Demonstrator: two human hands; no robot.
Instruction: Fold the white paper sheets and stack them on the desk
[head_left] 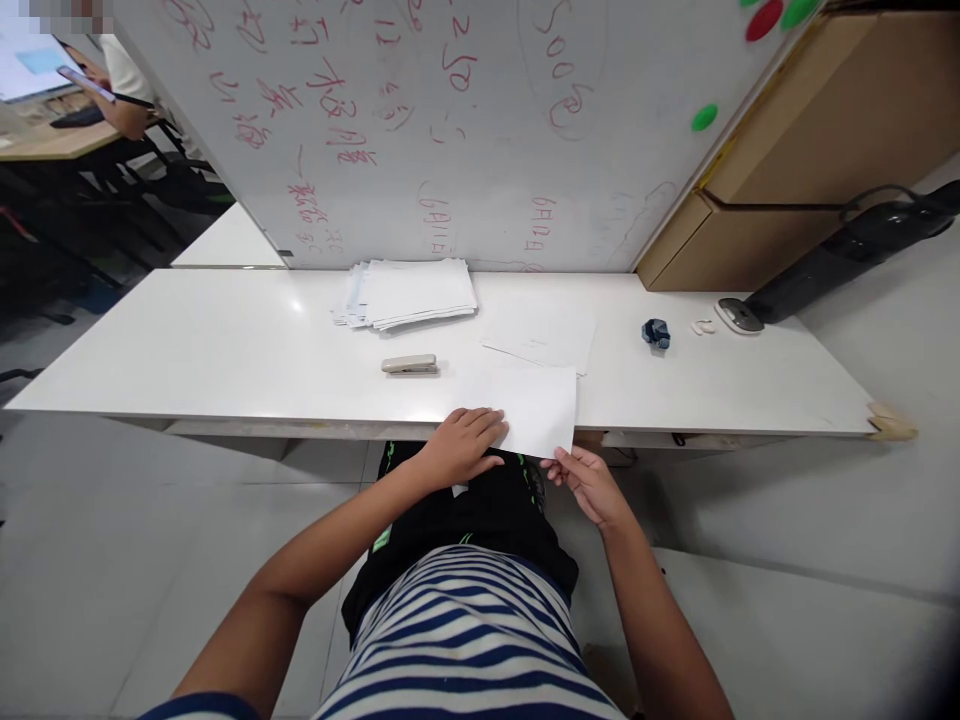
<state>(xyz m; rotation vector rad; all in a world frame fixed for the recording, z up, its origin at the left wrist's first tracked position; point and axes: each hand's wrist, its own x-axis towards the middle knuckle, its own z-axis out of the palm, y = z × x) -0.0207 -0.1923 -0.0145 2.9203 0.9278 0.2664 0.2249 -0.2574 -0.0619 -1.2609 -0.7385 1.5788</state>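
A white sheet of paper lies at the front edge of the white table, its near right corner sticking out over the edge. My right hand pinches that corner between thumb and fingers. Flat on the paper's left part rests my left hand, fingers stretched out, thumb apart. Just behind is another sheet, partly covered by the first. A beige stapler lies to the left, touched by neither hand. Further back, against the whiteboard, sits a stack of papers.
A whiteboard with red writing stands along the table's back. Cardboard boxes, a black bottle, a mouse-like object and a small dark blue object are at right. Another person holds a phone at far left.
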